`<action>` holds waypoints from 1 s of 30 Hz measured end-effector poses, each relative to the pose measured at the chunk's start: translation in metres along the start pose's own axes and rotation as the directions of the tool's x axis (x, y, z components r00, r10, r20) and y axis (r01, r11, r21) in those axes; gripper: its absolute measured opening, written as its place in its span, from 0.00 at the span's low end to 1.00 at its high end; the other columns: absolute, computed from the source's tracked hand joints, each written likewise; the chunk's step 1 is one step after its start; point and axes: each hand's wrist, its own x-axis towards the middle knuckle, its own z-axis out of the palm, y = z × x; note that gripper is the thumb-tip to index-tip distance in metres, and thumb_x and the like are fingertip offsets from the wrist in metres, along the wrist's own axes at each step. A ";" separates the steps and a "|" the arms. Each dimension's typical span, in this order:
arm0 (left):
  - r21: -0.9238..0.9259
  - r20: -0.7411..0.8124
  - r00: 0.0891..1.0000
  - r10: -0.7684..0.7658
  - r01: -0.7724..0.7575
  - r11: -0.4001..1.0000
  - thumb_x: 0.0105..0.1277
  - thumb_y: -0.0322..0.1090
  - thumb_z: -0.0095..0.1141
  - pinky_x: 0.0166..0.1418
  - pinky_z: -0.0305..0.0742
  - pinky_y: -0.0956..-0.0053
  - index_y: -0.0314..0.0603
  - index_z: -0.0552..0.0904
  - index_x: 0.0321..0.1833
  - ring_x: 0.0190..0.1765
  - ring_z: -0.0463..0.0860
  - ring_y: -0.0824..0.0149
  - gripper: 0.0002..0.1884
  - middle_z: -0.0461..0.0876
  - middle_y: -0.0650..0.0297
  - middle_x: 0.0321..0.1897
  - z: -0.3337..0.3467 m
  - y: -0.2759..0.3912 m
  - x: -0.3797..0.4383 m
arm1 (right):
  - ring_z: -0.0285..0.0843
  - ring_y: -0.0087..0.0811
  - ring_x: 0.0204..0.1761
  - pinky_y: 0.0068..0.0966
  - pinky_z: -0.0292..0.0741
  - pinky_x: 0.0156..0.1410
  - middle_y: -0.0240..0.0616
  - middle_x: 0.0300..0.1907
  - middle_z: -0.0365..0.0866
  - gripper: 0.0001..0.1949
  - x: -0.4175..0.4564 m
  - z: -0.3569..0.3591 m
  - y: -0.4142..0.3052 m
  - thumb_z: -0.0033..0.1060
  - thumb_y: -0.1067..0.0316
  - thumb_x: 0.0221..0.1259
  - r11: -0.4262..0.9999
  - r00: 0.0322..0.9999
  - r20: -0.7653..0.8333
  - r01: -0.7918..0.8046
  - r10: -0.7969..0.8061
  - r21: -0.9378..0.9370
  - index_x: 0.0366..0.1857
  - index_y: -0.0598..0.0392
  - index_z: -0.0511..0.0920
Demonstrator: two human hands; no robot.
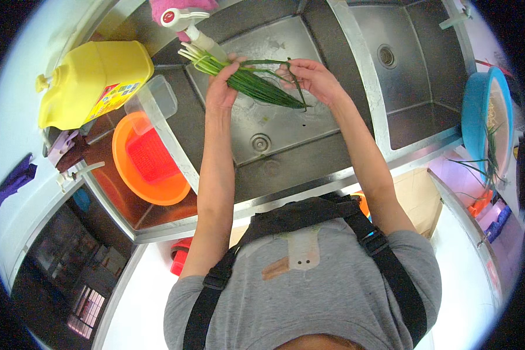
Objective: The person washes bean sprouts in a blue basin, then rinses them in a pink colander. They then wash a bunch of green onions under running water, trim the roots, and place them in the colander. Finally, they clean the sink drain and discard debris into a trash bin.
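Over the middle basin of a stainless steel sink [284, 148], my left hand [223, 83] grips a bundle of green onions [262, 87] below the white ends. The white ends point up and left, the dark green tips down and right. My right hand [313, 78] pinches a few long green leaves near the tips' side, some bent over between the fingers and leading back to the bundle. A white tap with a red-marked handle [183, 18] stands just beyond the white ends.
A yellow plastic jug [96, 78] lies at the left beside a clear container [162, 96]. An orange basin [124, 175] with a red basket [151, 155] sits in the left sink. A blue-rimmed strainer [474, 118] holding food and green leaves stands beyond the right basin [407, 78].
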 end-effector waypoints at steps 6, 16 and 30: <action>-0.017 0.028 0.998 0.059 -0.058 0.998 0.57 0.21 0.54 0.47 0.78 0.58 0.37 0.75 0.42 0.41 0.79 0.58 0.10 0.78 0.55 0.38 0.004 0.000 0.000 | 0.80 0.30 0.38 0.22 0.76 0.40 0.42 0.41 0.81 0.12 -0.001 -0.002 0.002 0.52 0.70 0.61 0.995 0.998 -0.050 -0.044 0.039 -0.094 0.45 0.65 0.75; -0.009 0.005 0.991 0.132 -0.132 0.991 0.56 0.21 0.56 0.47 0.77 0.62 0.36 0.74 0.42 0.41 0.79 0.61 0.11 0.78 0.58 0.35 0.004 0.002 -0.001 | 0.77 0.21 0.28 0.17 0.75 0.33 0.34 0.29 0.82 0.08 0.003 0.013 0.005 0.57 0.70 0.55 0.927 0.964 -0.230 0.041 -0.135 -0.374 0.35 0.62 0.81; -0.068 -0.061 0.981 0.182 -0.186 0.980 0.59 0.23 0.54 0.45 0.77 0.65 0.35 0.73 0.42 0.37 0.79 0.61 0.09 0.78 0.57 0.34 -0.001 0.005 -0.006 | 0.79 0.37 0.31 0.28 0.74 0.39 0.42 0.30 0.79 0.07 0.016 -0.001 0.037 0.59 0.73 0.48 0.394 0.782 -0.185 0.083 -0.595 -0.916 0.33 0.57 0.80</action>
